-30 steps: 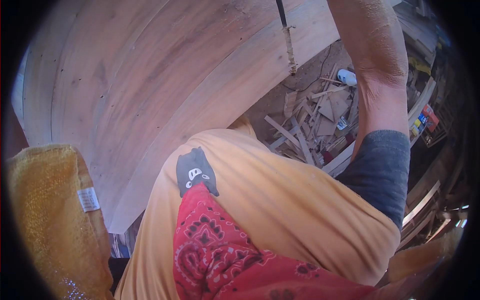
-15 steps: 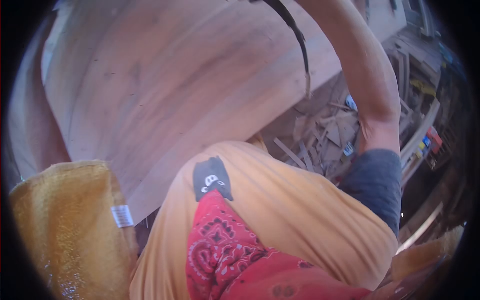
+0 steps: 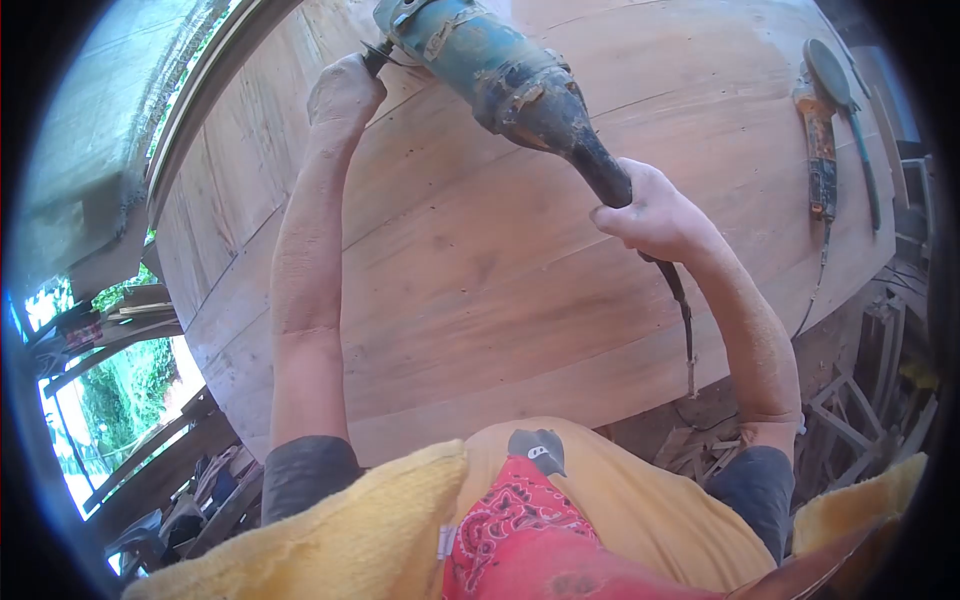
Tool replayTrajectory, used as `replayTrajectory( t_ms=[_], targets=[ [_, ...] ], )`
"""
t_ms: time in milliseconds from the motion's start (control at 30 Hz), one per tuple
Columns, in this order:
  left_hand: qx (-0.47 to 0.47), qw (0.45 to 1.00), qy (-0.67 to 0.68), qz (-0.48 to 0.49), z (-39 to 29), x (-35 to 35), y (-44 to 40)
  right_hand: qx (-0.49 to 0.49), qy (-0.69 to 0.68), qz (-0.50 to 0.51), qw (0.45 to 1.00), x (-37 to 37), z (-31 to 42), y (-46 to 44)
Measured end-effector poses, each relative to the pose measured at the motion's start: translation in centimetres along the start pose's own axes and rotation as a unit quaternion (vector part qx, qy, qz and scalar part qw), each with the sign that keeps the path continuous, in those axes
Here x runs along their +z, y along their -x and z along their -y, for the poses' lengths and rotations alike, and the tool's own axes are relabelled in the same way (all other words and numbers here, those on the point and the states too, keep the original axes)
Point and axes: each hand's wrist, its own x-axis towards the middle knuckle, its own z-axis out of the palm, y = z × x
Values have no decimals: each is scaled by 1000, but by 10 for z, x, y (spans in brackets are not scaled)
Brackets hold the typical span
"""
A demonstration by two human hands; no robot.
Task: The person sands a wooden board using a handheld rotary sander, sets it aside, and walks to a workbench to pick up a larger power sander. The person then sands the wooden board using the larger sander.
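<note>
A large angle grinder (image 3: 500, 75) with a dusty teal body lies across the upper middle of the view, above a broad wooden panel (image 3: 480, 290). My left hand (image 3: 345, 92) is closed around its dark side handle. Around the black rear handle, my right hand (image 3: 655, 210) is wrapped, with the power cord (image 3: 685, 320) hanging below it. The grinder's head reaches the top edge of the frame, so its disc is hidden and I cannot tell whether it touches the wood.
A second power tool (image 3: 820, 150), orange and black, rests at the panel's right side beside a round pad (image 3: 827, 72). Wood scraps (image 3: 690, 452) lie beneath the near edge. Stacked boards (image 3: 215, 450) stand at lower left. A yellow towel (image 3: 330, 530) hangs at my chest.
My view has lifted and swung, bringing both hands and the grinder into sight. Earlier, only my right arm and the cord showed, with the panel blurred.
</note>
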Motion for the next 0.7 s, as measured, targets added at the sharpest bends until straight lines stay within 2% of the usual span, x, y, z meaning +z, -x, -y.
replayTrajectory(
  t_ms=[33,133,233,367,433,533,700],
  targets=[
    [1,1000,2,3,0,-4,-3,14,-2,-2,1000,1,7,1],
    [7,1000,-9,1,5,7,-21,-60,5,-97,993,9,-4,0],
    [13,1000,-1,-11,-1,8,4,-64,29,-58,996,20,-16,16],
    [11,1000,13,-14,11,18,33,-12,4,-40,999,38,-23,44],
    [-3,1000,-3,-1,18,14,44,-32,-3,-33,999,46,-28,42],
    [7,999,-39,-7,37,20,28,-30,-1,-6,1000,44,-16,30],
    [50,998,-40,-5,5,12,-1,-20,-6,-18,1000,31,-19,27]
  ],
)
